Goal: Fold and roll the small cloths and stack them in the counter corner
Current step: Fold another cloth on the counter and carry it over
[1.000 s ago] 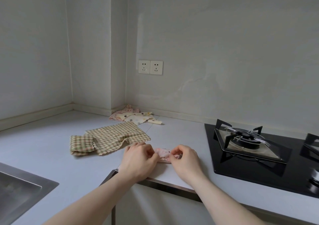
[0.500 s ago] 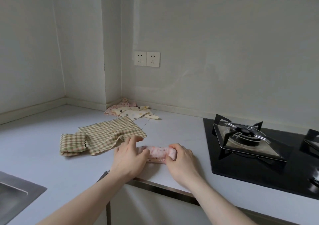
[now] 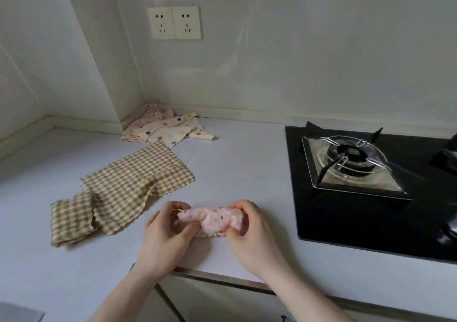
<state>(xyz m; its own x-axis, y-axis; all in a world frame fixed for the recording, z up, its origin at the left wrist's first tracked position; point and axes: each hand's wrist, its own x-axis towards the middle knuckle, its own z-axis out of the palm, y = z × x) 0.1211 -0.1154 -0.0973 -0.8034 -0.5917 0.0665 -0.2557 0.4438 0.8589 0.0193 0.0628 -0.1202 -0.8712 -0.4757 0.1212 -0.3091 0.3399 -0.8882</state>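
A small pink speckled cloth point(image 3: 212, 220), rolled into a short bundle, is held just above the counter point(image 3: 247, 173) near its front edge. My left hand point(image 3: 165, 237) pinches its left end and my right hand point(image 3: 249, 232) grips its right end. A green checked cloth point(image 3: 128, 188) lies spread and rumpled to the left, next to a folded checked cloth point(image 3: 70, 220) that it partly overlaps. In the counter corner sits a loose pile: a cream dotted cloth point(image 3: 173, 131) over a pink dotted cloth point(image 3: 148, 121).
A black gas hob point(image 3: 371, 213) with a burner and pan support point(image 3: 351, 158) fills the right side. Two wall sockets point(image 3: 174, 22) sit above the corner. A sink edge point(image 3: 19, 313) shows at the bottom left. The counter's front edge point(image 3: 222, 276) runs below my hands.
The pink cloth has gone from lying flat under my fingers to a rolled bundle lifted between both hands. The view has moved closer and tilted down.
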